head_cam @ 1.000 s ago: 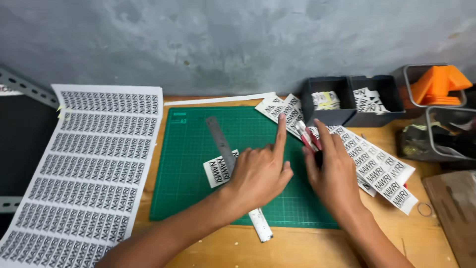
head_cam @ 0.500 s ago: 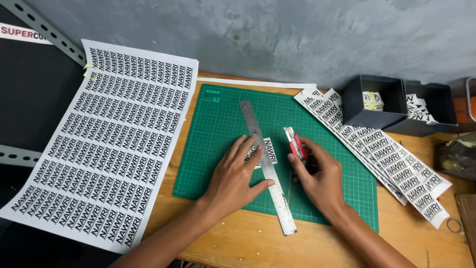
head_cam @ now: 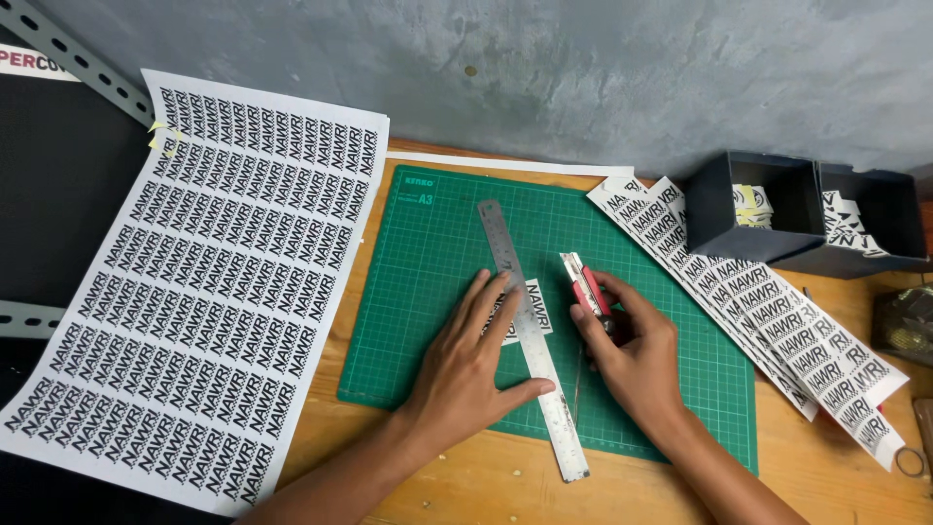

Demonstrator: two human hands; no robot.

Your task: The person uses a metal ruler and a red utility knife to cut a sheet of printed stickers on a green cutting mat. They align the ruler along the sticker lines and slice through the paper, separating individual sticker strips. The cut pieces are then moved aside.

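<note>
From the head camera, everything sits around the green cutting mat (head_cam: 428, 292). A steel ruler (head_cam: 530, 335) lies slanted across its middle, pinned by the left hand (head_cam: 476, 365), fingers spread flat on it. Under the ruler lies a small printed label strip (head_cam: 537, 309). Just right of the ruler, the right hand (head_cam: 632, 355) is clamped on a red utility knife (head_cam: 588, 290). Left of the mat lies a large printed sheet (head_cam: 194, 282); to its right, cut strips (head_cam: 777, 331) and dark bins (head_cam: 758, 209).
</note>
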